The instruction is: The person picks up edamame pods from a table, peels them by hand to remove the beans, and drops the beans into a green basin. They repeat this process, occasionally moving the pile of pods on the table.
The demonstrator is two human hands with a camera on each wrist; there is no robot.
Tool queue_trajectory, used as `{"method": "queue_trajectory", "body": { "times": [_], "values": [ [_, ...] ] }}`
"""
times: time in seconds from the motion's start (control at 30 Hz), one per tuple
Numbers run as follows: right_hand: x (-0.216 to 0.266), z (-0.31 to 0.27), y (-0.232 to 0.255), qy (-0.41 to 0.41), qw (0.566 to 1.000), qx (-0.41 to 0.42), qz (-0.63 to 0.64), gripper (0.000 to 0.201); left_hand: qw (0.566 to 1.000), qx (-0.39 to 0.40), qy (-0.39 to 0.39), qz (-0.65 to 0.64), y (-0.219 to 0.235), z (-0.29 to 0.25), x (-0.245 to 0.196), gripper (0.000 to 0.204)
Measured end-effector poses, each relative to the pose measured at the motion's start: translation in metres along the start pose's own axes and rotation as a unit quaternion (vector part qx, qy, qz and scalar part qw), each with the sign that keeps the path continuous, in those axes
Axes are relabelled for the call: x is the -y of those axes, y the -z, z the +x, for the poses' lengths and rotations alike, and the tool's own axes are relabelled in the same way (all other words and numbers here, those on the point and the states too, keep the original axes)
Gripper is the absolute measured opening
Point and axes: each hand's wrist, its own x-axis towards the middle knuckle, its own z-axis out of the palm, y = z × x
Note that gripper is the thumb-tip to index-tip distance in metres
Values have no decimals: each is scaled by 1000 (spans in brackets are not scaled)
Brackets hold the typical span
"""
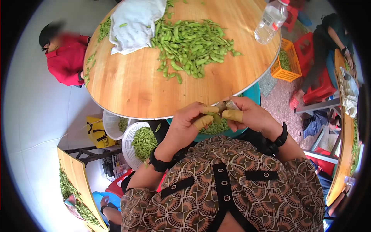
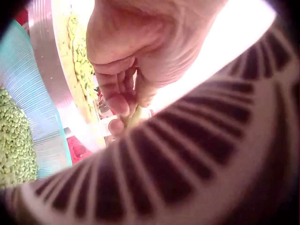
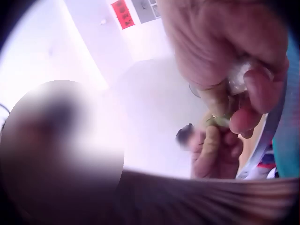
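Over the teal basin [image 1: 253, 94] of shelled green beans [image 1: 216, 127], my two hands meet at a green soybean pod [image 1: 213, 116]. The left hand [image 1: 184, 125] pinches the pod between thumb and fingers, with yellow covers on some fingertips. My right hand [image 1: 253, 115] pinches at the pod's other end, its thumb in a yellow cover. Something clear and shiny [image 3: 241, 77] sits at the right fingers. In the right wrist view the pod [image 3: 219, 122] shows between both hands' fingertips. The left wrist view shows the left fingers curled, partly hidden by the patterned shirt [image 2: 187, 154].
A heap of pods [image 1: 193, 46] lies on the round wooden table [image 1: 127, 91] beside a pale cloth bag [image 1: 135, 27]. A plastic bottle [image 1: 270, 23] stands near its right edge. White baskets [image 1: 129, 149] sit below left, an orange crate [image 1: 286, 71] right. Other people sit around.
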Motion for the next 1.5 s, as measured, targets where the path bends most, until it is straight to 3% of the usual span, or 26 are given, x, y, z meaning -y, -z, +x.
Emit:
{"method": "queue_trajectory", "body": {
  "times": [0.03,0.07,0.2,0.27,0.33,0.4,0.5,0.53,0.6,0.8,0.87,0.93,1.0,1.07,1.13,1.2,1.3,1.43,1.5],
  "values": [
    [2,4,-3,4,1000,4,-6,15,996,-29,36,-75,4,0,-2,25],
    [1,10,-4,-2,1000,27,3,15,998,-51,-35,-29,7,0,3,24],
    [6,24,-15,37,996,38,67,14,987,-120,-102,-33,12,0,-6,24],
    [19,21,-25,52,998,-5,27,15,983,-153,-27,-102,13,-5,-12,23],
    [20,23,-29,65,997,-47,-10,15,983,-162,-44,-72,15,-6,-9,24],
    [10,30,-26,221,958,-77,-165,16,983,-169,-60,-43,15,-5,-8,24],
    [6,33,-22,264,934,-91,-221,15,984,-163,-56,-43,15,-5,-7,22],
    [9,31,-23,264,934,-91,-221,15,986,-156,-50,-32,16,-5,-5,20],
    [21,24,-27,181,963,-86,-182,14,988,-147,-46,-22,17,-4,-3,19],
    [11,35,-22,238,938,-136,-212,12,987,-126,-65,72,11,-1,-15,14],
    [10,35,-20,253,928,-138,-238,13,988,-118,77,-70,10,0,-13,12],
    [9,35,-23,266,916,-141,-264,14,989,-137,51,2,9,0,-9,11],
    [9,35,-31,277,887,-251,-271,16,985,-154,24,73,5,2,-8,11],
    [5,35,-28,291,876,-251,-292,16,964,-201,-58,166,3,5,-11,8],
    [3,35,-27,303,865,-251,-312,17,959,-205,-55,186,1,4,-17,8],
    [2,34,-27,316,883,-218,-272,19,955,-208,-50,205,-2,4,-19,7],
    [11,25,-29,250,901,-172,-310,19,939,-197,-115,256,-3,3,-20,9],
    [5,31,-24,279,911,-104,-285,15,930,-132,-145,311,3,-6,-19,11],
    [10,29,-26,186,924,-36,-332,11,930,-107,-141,322,4,-16,-22,12]
  ]
}}
